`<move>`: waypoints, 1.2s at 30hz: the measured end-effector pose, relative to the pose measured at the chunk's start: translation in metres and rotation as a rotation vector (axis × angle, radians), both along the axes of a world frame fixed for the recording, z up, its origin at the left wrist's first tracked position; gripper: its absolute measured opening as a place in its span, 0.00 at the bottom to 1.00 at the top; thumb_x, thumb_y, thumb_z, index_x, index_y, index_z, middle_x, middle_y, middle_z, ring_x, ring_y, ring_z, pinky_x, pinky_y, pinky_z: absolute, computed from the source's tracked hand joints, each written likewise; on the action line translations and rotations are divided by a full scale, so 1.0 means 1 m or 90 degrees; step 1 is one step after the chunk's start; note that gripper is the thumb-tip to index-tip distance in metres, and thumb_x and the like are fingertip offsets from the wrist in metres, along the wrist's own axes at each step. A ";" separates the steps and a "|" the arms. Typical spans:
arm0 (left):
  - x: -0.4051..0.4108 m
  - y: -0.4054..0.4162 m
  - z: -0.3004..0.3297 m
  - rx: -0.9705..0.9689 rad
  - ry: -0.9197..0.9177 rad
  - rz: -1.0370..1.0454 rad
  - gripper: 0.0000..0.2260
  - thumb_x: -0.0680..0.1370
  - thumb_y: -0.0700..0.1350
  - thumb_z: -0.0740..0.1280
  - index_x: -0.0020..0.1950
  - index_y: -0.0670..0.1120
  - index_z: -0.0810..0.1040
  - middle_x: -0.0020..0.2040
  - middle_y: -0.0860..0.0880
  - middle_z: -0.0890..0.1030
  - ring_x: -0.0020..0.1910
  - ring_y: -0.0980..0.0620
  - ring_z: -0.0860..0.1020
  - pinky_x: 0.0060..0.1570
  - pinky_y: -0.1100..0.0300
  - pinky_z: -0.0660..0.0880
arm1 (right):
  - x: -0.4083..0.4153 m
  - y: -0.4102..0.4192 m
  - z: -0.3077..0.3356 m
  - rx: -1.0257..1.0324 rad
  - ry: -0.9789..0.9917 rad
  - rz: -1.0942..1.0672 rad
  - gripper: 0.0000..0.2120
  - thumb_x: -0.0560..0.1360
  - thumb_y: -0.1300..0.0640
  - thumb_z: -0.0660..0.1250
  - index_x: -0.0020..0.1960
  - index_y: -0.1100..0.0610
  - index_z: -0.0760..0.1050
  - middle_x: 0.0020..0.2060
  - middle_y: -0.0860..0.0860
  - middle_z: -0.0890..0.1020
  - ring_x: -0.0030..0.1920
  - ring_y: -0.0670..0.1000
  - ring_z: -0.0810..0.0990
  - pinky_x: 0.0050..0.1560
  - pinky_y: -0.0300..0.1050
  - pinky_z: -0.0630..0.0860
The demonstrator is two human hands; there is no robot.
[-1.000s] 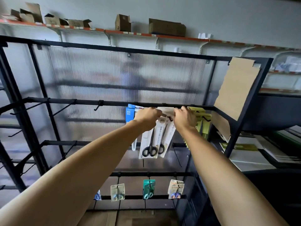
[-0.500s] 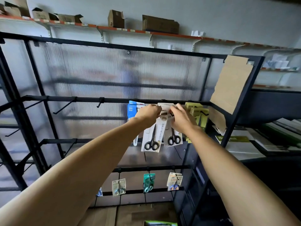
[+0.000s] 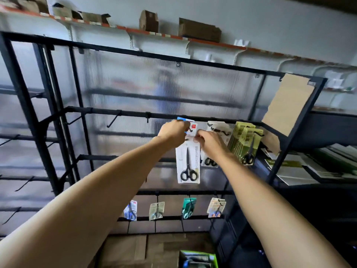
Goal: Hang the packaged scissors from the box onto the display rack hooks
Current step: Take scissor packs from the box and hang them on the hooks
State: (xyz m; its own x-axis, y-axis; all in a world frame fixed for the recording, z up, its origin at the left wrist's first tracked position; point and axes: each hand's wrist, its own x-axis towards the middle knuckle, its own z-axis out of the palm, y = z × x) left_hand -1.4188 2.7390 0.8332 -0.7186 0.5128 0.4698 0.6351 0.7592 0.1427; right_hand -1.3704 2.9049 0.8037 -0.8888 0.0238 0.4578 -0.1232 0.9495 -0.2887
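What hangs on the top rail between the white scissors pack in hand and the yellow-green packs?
In the head view, another white pack on its own hook, partly behind the right hand.

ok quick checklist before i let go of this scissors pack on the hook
1. Left hand grips the top of the white scissors pack: ok.
2. Right hand pinches the top edge beside it: ok.
3. Pack's hang hole threaded onto the hook: cannot tell, fingers cover it.
4. Pack hangs straight, scissors facing out: ok.
5. Clear of the neighbouring green packs: ok.
6. Spare hooks on the top bar to the left: ok.
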 end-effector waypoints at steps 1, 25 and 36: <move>-0.001 -0.013 0.001 0.008 0.002 0.006 0.09 0.75 0.40 0.64 0.55 0.49 0.76 0.51 0.47 0.80 0.48 0.42 0.79 0.40 0.55 0.75 | 0.001 -0.011 0.000 -0.008 -0.001 -0.006 0.06 0.80 0.56 0.61 0.47 0.53 0.76 0.46 0.51 0.84 0.46 0.56 0.80 0.47 0.52 0.76; -0.053 -0.206 0.018 -0.011 0.009 0.249 0.10 0.79 0.45 0.62 0.59 0.48 0.77 0.54 0.46 0.82 0.47 0.44 0.80 0.41 0.55 0.77 | -0.076 -0.188 0.002 -0.074 -0.024 0.192 0.07 0.83 0.61 0.55 0.48 0.56 0.69 0.32 0.50 0.76 0.29 0.47 0.72 0.27 0.41 0.63; -0.071 -0.256 0.020 0.013 -0.006 0.317 0.08 0.80 0.44 0.63 0.58 0.49 0.78 0.53 0.47 0.81 0.42 0.49 0.76 0.35 0.58 0.70 | -0.131 -0.244 -0.006 -0.015 0.012 0.263 0.09 0.84 0.58 0.52 0.49 0.57 0.68 0.32 0.51 0.75 0.32 0.50 0.75 0.30 0.42 0.69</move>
